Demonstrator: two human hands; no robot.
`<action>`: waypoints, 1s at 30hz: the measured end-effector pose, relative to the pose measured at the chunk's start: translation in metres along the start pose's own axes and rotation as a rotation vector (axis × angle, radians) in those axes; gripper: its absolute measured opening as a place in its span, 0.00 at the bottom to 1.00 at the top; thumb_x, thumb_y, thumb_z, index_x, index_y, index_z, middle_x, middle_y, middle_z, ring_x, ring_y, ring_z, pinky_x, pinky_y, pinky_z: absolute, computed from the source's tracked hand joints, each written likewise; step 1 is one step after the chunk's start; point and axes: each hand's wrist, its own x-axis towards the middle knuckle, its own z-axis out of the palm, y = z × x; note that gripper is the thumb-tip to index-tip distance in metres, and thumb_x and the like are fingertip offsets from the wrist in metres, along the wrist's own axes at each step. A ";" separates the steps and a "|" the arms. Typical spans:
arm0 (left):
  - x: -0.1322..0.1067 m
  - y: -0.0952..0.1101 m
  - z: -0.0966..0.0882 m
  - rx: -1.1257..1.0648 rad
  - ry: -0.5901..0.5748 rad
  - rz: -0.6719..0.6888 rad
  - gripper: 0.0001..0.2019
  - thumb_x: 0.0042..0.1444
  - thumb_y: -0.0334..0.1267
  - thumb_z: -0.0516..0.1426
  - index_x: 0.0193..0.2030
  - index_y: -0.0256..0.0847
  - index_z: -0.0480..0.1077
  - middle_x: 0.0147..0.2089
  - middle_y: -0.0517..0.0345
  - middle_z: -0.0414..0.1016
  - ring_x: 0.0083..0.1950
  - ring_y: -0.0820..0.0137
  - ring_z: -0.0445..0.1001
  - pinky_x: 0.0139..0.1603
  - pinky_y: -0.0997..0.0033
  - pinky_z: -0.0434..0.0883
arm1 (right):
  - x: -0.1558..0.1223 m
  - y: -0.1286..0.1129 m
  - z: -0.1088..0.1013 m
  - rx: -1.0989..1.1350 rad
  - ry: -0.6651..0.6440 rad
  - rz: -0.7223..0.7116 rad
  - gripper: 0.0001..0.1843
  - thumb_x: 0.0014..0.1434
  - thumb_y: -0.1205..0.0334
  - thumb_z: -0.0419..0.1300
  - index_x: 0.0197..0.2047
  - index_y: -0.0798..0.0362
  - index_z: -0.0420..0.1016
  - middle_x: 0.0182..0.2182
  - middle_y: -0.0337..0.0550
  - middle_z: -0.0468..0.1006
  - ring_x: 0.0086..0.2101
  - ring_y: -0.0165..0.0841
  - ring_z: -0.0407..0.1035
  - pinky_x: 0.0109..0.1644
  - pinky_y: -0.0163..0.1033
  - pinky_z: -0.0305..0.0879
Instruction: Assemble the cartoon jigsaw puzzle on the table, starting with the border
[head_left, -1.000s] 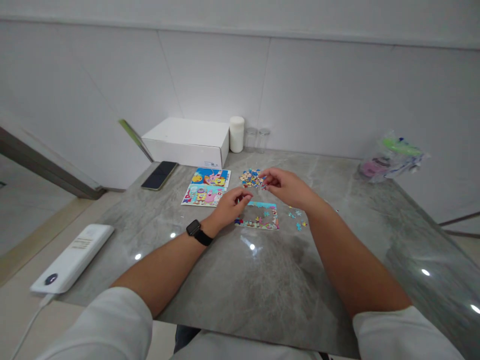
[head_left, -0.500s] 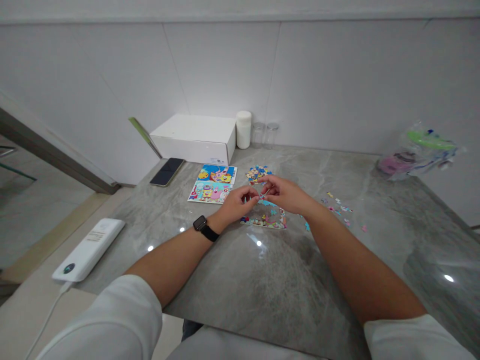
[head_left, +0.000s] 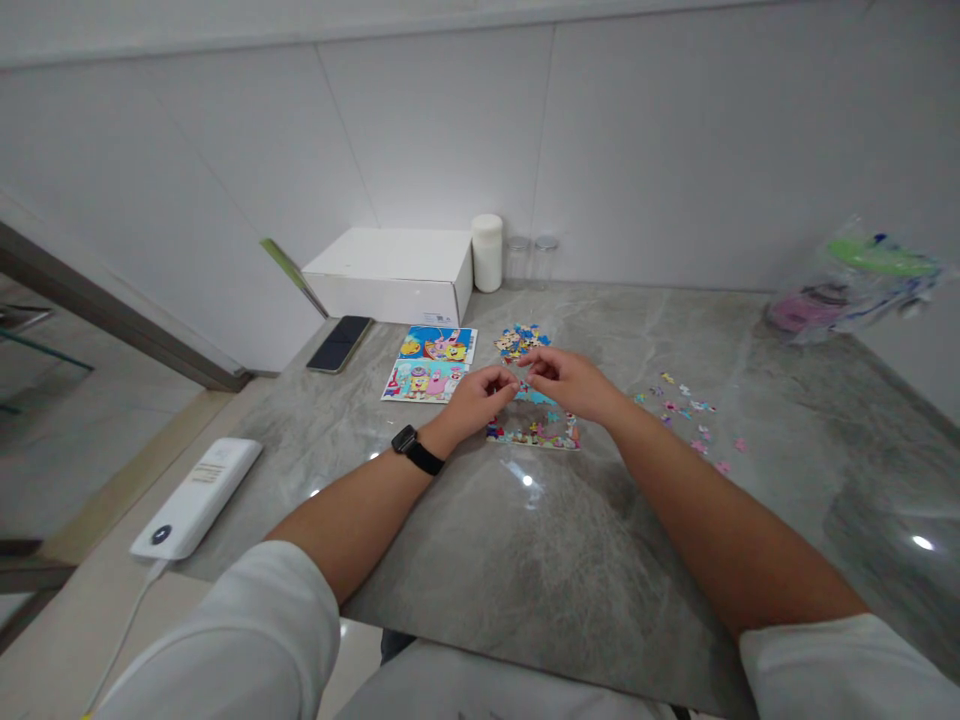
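A jigsaw puzzle [head_left: 551, 440], partly joined into a frame of colourful pieces, lies on the grey table. Over its far left part is my left hand [head_left: 480, 400], thumb and fingers drawn together in a pinch; a black watch [head_left: 416, 448] is on that wrist. Facing it, my right hand [head_left: 570, 385] is also curled with its fingertips close to the left ones. Whatever is between the fingers is too small to make out. Just beyond the hands sits a heap of puzzle pieces [head_left: 521, 341]. The printed picture card [head_left: 427, 365] lies left of them.
Loose pieces [head_left: 686, 408] are scattered to the right. At the back stand a white box [head_left: 386, 275], a white bottle [head_left: 487, 254] and two clear jars [head_left: 531, 263]. A phone [head_left: 340, 344] and a power bank [head_left: 196, 498] lie left; a plastic bag [head_left: 847, 285] is far right.
The view has shifted slightly. Both hands stay over the puzzle, still close together, with only small finger movements.
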 end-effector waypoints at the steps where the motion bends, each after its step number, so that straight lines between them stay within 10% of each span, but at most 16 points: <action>1: 0.000 0.000 0.000 -0.006 -0.001 -0.001 0.13 0.62 0.48 0.60 0.37 0.39 0.74 0.32 0.62 0.72 0.33 0.71 0.68 0.36 0.71 0.65 | 0.000 0.000 0.001 -0.007 0.002 0.002 0.16 0.60 0.65 0.63 0.51 0.51 0.82 0.32 0.37 0.80 0.32 0.31 0.72 0.38 0.35 0.66; 20: -0.001 -0.002 0.000 0.042 -0.024 -0.026 0.13 0.63 0.47 0.58 0.33 0.40 0.73 0.30 0.62 0.72 0.33 0.71 0.68 0.36 0.70 0.64 | 0.001 0.004 0.000 -0.022 -0.070 -0.005 0.14 0.59 0.61 0.65 0.48 0.52 0.82 0.31 0.37 0.81 0.31 0.30 0.71 0.39 0.35 0.66; 30: 0.014 0.028 -0.038 0.021 0.410 0.001 0.14 0.71 0.46 0.53 0.37 0.42 0.73 0.27 0.64 0.64 0.30 0.71 0.64 0.33 0.71 0.62 | 0.002 0.001 0.003 0.030 -0.126 -0.001 0.08 0.58 0.59 0.66 0.40 0.52 0.81 0.31 0.38 0.81 0.31 0.30 0.70 0.39 0.36 0.66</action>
